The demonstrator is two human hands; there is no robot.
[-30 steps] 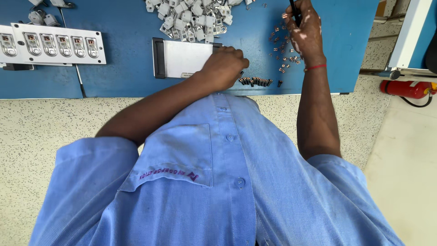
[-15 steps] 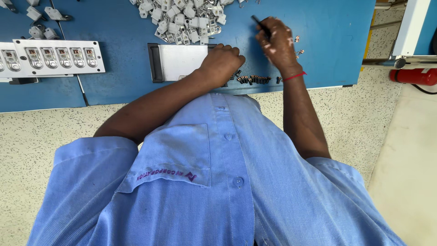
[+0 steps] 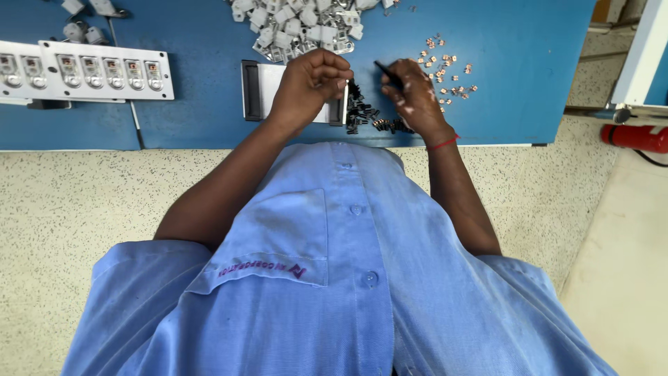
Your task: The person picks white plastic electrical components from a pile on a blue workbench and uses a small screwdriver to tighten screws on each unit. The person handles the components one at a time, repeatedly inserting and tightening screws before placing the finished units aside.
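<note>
Near desk [image 3: 529, 76] front edge: left hand [image 3: 309, 83] fisted on white plate [image 3: 275, 87]; right hand [image 3: 410, 90] pinching thin black tool [image 3: 387, 72]. Probably light, rigid; best pinched mid-shaft.

left hand [image 3: 311, 82] fisted, right hand [image 3: 410, 94] pinching

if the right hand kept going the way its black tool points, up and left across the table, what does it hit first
Probably the pile of small white plastic parts, since the thin black tool in the right hand aims toward it; the left hand sits just beside that line, depth unclear.

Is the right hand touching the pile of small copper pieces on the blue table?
Apart. The head view shows blue table between the right hand, which holds a thin black tool, and the copper pieces.
</note>
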